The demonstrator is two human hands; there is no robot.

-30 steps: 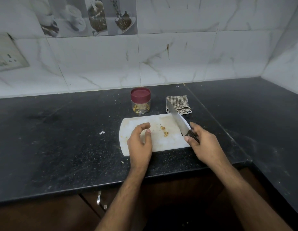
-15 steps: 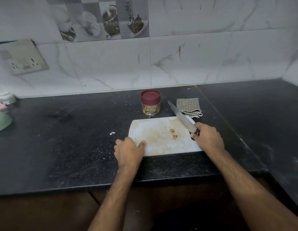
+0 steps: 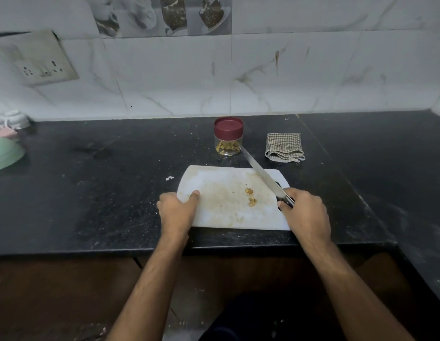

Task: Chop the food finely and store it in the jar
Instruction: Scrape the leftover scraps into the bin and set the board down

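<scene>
A white cutting board (image 3: 221, 207) lies on the black counter near its front edge. A few small brown bits of food (image 3: 250, 196) sit on its right half. My left hand (image 3: 177, 212) grips the board's left edge, thumb on top. My right hand (image 3: 306, 212) holds a knife (image 3: 262, 174) by its dark handle; the blade points up and left over the board's far right corner, tip near the jar. The clear jar (image 3: 228, 136) with a maroon lid stands behind the board, closed, with chopped food inside.
A folded checked cloth (image 3: 284, 146) lies right of the jar. A green bowl (image 3: 5, 153) and pale dishes sit at the far left. A wall socket (image 3: 43, 61) is on the tiled wall. The counter turns a corner at the right.
My left hand moved from the middle of the board to its left edge and took hold of it. The knife stayed over the board's right side.
</scene>
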